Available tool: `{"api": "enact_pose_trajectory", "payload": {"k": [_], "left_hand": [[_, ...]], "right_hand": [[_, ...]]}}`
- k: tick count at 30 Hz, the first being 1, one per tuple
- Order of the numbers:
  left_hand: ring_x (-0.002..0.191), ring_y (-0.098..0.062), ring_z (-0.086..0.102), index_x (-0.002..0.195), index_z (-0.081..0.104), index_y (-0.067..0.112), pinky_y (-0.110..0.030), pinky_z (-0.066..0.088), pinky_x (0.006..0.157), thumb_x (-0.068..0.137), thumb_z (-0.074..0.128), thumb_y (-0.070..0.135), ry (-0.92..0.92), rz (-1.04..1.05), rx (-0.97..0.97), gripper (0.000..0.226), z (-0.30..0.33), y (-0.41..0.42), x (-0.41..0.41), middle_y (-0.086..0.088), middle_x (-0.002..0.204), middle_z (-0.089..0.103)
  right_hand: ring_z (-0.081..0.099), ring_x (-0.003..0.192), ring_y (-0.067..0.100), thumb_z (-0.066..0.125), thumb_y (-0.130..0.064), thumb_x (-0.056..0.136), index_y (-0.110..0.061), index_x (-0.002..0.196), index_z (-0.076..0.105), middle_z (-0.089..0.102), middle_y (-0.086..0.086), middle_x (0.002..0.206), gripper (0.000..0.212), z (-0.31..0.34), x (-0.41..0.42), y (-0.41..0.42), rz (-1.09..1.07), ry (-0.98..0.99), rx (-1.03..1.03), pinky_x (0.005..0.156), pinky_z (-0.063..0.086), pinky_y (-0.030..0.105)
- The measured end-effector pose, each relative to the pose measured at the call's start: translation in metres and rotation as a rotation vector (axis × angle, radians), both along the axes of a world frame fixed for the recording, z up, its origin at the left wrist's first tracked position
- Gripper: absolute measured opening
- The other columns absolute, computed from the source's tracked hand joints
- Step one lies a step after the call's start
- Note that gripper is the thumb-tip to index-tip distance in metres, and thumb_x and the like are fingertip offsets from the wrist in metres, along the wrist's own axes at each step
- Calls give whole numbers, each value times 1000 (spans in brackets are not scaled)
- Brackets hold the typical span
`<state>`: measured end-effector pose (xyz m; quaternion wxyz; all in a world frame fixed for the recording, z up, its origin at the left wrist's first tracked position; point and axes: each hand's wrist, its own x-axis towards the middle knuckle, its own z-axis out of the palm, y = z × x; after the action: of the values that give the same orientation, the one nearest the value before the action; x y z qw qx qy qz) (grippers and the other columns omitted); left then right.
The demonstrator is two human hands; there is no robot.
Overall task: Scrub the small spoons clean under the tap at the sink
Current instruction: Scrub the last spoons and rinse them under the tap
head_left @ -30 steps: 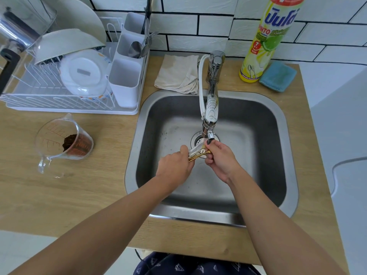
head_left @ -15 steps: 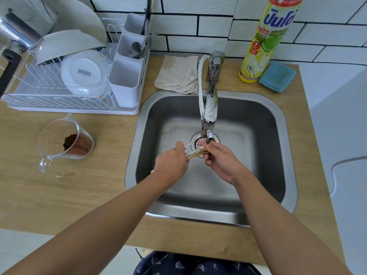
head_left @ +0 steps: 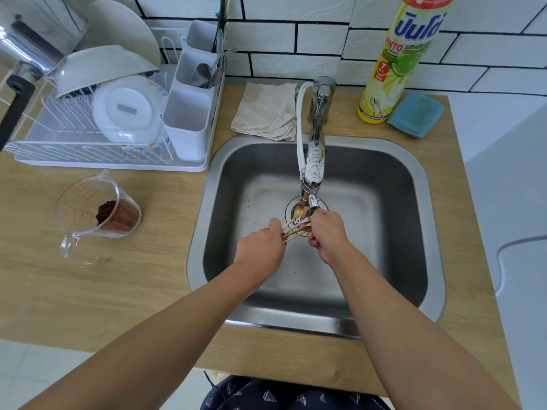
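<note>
Spoons [head_left: 294, 229], small and gold, were bunched together over the drain [head_left: 296, 209], right under the end of the tap [head_left: 314, 170] in the middle of the sink [head_left: 426, 202]. They were off the sink floor, held up between both hands.

It looked like the washing was partway done. The spoons were at the tap and being rubbed, so the job had begun. I could not tell if water was running, because no stream showed clearly. I could not tell if the spoons were clean yet either; they were too small to see. Putting them away in the white rack [head_left: 88, 149] on the left was likely left to do.

The left hand [head_left: 260, 250] was curled tight around the handle ends of the spoons. The right hand [head_left: 327, 232] was curled too, and its fingers pinched the bowl ends close to the tap's tip. It may have been rubbing them, but the fingers hid that part.

Farther out, a folded cloth [head_left: 266, 112] lay behind the sink. A soap bottle [head_left: 399, 63] stood beside a blue sponge [head_left: 416, 115]. A clear measuring cup [head_left: 94, 211] with brown powder sat on the counter [head_left: 88, 291].
</note>
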<state>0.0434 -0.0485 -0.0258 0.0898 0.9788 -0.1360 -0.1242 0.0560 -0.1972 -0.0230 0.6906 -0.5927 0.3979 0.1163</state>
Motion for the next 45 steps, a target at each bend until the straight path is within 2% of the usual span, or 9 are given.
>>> {"api": "enact_pose_trajectory", "payload": {"k": [6, 12, 21, 26, 30, 32, 35, 40, 45], "left_hand": [[62, -31, 46, 96, 31, 19, -37, 33, 56, 103, 38, 33, 28, -44, -103, 16, 2, -5, 9, -5, 81, 57], [91, -33, 60, 119, 49, 16, -38, 44, 68, 98, 49, 29, 140, -185, -326, 25, 3, -29, 27, -12, 106, 64], [80, -28, 57, 77, 53, 22, -31, 35, 58, 85, 58, 44, 339, -172, -236, 24, 24, -44, 54, 5, 68, 50], [75, -11, 53, 89, 64, 20, -24, 41, 67, 83, 72, 44, 422, -228, -459, 26, 40, -49, 57, 9, 79, 57], [85, -15, 64, 101, 64, 18, -30, 52, 74, 88, 66, 44, 560, -259, -420, 30, 44, -44, 58, -2, 94, 67], [66, -1, 66, 88, 62, 21, -19, 50, 55, 92, 58, 34, 603, -273, -349, 13, 41, -35, 57, 5, 80, 70], [45, 2, 60, 76, 64, 16, -10, 42, 45, 91, 55, 40, 616, -269, -247, 29, 36, -17, 53, 6, 62, 71], [45, -9, 58, 75, 55, 17, -27, 47, 57, 99, 40, 52, 633, -89, -308, 44, 22, 4, 31, 3, 54, 62], [71, -27, 52, 76, 50, 9, -37, 34, 59, 105, 33, 40, 467, 15, -236, 46, 14, 17, 25, -14, 78, 59]], "right_hand": [[38, 54, 6, 61, -13, 102, -10, 107, 70, 64, 6, 91, 11, 1, -13, -14, 85, -242, 347, 45, 32, 17], [43, 55, 6, 64, -8, 100, -7, 94, 70, 71, 1, 77, 9, 5, -16, -24, -66, -282, 345, 48, 40, 17], [49, 58, 2, 64, -22, 95, -17, 88, 76, 76, -1, 94, 15, 0, -33, -70, -210, -433, 470, 51, 40, 16], [53, 59, 2, 65, -25, 90, -13, 94, 72, 77, -2, 95, 14, -5, -43, -86, -262, -460, 453, 56, 46, 14], [56, 59, 2, 70, -23, 87, -13, 88, 78, 79, 5, 99, 13, -1, -34, -64, -145, -403, 454, 60, 51, 14], [55, 58, 2, 71, -22, 86, -15, 85, 81, 76, 4, 93, 13, 4, -27, -49, -38, -364, 473, 58, 50, 14], [51, 58, 4, 73, -15, 87, -15, 89, 81, 70, 6, 95, 8, 7, -17, -36, 105, -287, 471, 54, 47, 15], [51, 57, 3, 78, -17, 86, -15, 87, 82, 59, -3, 74, 5, 13, -8, -27, 287, -157, 411, 57, 48, 15], [63, 67, 6, 81, -27, 87, -15, 99, 72, 68, -4, 81, 19, 12, -11, -36, 391, -85, 298, 63, 55, 21]]}}
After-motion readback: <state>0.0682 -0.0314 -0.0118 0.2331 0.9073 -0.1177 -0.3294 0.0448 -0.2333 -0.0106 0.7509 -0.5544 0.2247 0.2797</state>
